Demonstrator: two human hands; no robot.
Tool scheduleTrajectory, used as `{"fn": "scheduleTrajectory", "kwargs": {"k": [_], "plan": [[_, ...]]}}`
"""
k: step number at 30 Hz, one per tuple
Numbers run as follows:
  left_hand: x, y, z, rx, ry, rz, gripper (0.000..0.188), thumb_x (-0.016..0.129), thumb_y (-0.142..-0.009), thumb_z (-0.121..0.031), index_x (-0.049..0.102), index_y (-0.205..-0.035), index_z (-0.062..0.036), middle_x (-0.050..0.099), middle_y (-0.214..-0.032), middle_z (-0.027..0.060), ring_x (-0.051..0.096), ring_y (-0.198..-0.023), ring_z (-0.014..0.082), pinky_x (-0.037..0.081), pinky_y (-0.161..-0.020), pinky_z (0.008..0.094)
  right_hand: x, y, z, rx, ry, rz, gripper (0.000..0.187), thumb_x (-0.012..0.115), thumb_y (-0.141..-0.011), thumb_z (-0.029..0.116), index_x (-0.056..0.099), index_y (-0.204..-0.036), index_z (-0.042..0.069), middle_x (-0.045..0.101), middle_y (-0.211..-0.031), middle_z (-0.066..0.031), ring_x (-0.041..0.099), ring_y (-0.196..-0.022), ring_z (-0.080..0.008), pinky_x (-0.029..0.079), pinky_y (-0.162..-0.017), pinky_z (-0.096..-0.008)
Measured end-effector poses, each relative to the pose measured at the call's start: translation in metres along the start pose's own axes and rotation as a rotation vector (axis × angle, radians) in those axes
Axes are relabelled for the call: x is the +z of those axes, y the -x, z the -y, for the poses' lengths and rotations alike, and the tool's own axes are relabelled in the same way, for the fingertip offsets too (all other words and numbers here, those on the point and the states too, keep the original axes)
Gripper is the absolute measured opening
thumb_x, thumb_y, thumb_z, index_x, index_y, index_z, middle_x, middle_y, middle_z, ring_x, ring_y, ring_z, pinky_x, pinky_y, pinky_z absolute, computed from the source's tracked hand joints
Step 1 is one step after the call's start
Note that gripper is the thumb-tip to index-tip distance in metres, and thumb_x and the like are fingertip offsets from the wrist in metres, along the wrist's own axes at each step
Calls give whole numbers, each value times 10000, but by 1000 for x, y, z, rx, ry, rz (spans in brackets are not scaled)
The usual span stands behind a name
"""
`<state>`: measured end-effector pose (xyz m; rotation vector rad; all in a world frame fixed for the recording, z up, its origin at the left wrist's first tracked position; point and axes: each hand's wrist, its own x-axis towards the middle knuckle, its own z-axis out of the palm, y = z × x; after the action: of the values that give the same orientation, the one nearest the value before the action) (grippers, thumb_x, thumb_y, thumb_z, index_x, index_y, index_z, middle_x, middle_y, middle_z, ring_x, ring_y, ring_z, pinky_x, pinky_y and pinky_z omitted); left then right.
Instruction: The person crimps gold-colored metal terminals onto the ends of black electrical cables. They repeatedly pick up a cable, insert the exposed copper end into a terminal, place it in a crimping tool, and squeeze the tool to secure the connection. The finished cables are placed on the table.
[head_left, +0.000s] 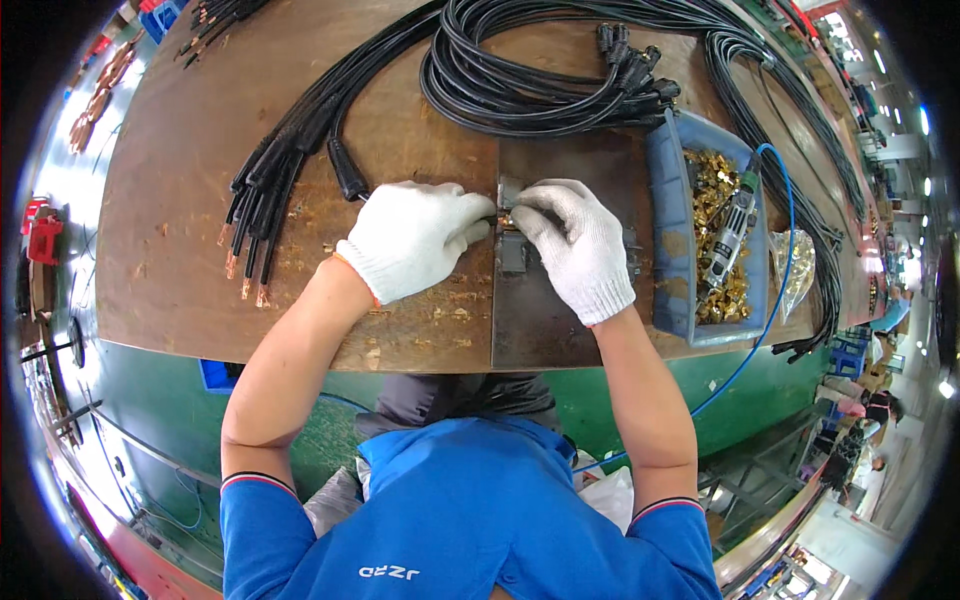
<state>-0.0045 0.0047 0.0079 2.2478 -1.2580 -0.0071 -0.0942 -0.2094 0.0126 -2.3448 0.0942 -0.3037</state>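
My left hand (415, 238), in a white knit glove, is closed with thumb and fingers pinched around a black cable (346, 172), which enters the glove from the upper left. The cable's far end is mostly hidden by the fingers. Opposite it, my right hand (575, 240), also gloved, is closed in a pinch. Its fingertips meet at a small metal fixture (513, 256) on a dark metal plate (550, 320). A tiny copper-coloured bit shows between the two hands, but what the right fingers hold is hidden.
Right of the plate stands a blue bin (672, 270) of brass-coloured fittings (715, 180), with an air tool (732, 240) on top and a blue hose (792, 240). Cables with bare copper ends (265, 190) lie left; coiled black cables (450, 90) lie behind. The table's near edge curves before me.
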Motion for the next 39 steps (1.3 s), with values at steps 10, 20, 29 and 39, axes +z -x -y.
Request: {"fn": "scheduleTrajectory", "kwargs": {"k": [10, 20, 29, 39], "plan": [[11, 2, 6, -4, 43, -52, 204, 778, -905, -171, 769, -1103, -122, 703, -934, 118, 715, -865, 360, 582, -755, 458, -2, -1, -3, -53, -53, -3, 176, 820, -918, 172, 799, -1061, 73, 765, -1054, -139, 754, -955, -328, 598, -840, -387], [11, 2, 0, -27, 21, -106, 172, 792, -889, -202, 790, -1046, -131, 707, -882, 117, 720, -802, 362, 580, -706, 456, 0, -1, 0, -69, -50, -8, 165, 813, -916, 143, 793, -1054, 56, 761, -1039, -146, 749, -935, -324, 592, -825, -389], [6, -7, -7, 16, -20, -115, 141, 771, -901, -183, 791, -1016, -103, 692, -833, 139, 715, -784, 369, 573, -710, 469, -16, 4, 5, -196, 4, -43, 165, 781, -946, 216, 769, -1046, 85, 753, -1078, -153, 737, -991, -374, 593, -870, -444], [10, -4, -4, 18, -23, -120, 136, 740, -946, -235, 794, -1019, -134, 725, -888, 119, 725, -812, 362, 585, -729, 461, -185, 32, -93, 427, 842, -364, 756, 783, -913, 515, 561, -1496, 87, 729, -1282, -244, 699, -1191, -438, 528, -1037, -524]]}}
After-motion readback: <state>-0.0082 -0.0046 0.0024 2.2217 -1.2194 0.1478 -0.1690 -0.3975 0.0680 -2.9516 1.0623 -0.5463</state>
